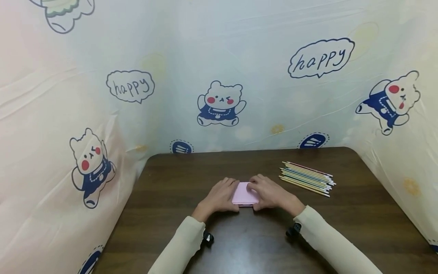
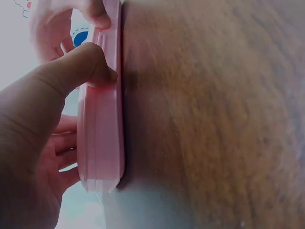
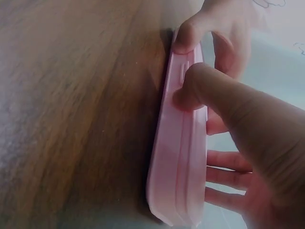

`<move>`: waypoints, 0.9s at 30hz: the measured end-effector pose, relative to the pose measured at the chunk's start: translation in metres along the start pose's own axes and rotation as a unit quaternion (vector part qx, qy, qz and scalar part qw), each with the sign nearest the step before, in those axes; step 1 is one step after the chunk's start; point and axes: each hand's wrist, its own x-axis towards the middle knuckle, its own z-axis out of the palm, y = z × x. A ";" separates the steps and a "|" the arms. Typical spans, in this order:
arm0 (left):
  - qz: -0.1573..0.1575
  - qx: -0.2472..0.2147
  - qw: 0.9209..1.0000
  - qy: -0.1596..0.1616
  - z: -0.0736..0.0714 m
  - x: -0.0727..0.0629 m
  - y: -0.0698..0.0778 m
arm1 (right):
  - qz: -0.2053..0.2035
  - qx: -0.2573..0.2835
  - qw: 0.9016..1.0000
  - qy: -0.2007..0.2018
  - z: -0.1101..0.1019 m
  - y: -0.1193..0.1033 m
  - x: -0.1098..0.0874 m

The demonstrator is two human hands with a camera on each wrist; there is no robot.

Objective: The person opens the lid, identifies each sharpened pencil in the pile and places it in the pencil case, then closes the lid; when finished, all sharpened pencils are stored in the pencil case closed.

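A flat pink plastic case [image 1: 244, 194] lies on the dark wooden table [image 1: 171, 182], its lid on top. My left hand [image 1: 221, 195] grips its left side, and my right hand [image 1: 270, 193] grips its right side. In the left wrist view, the left thumb presses the front wall of the case [image 2: 101, 136], near a small raised catch. The right wrist view shows the right thumb on that same front wall [image 3: 171, 157], close to the other thumb. The fingers of both hands reach over towards the top and far side, partly hidden by the case.
A bundle of slim pencil-like sticks [image 1: 306, 178], pale and coloured with white ends, lies on the table at the back right. Behind and beside the table hangs a light curtain [image 1: 260, 68] printed with bears and "happy". Dark wrist cameras [image 1: 207, 239] hang under the cream sleeves [image 1: 181, 247].
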 end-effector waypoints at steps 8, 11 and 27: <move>-0.008 0.002 1.000 -0.017 -0.006 0.001 0.004 | 0.001 0.005 1.000 0.018 -0.006 0.003 0.000; -0.013 -0.006 1.000 -0.022 -0.007 0.000 0.004 | 0.003 0.016 1.000 0.007 -0.007 0.004 0.000; -0.089 -0.294 0.952 -0.004 -0.011 -0.037 -0.030 | 0.021 0.058 0.997 0.037 -0.031 0.016 -0.005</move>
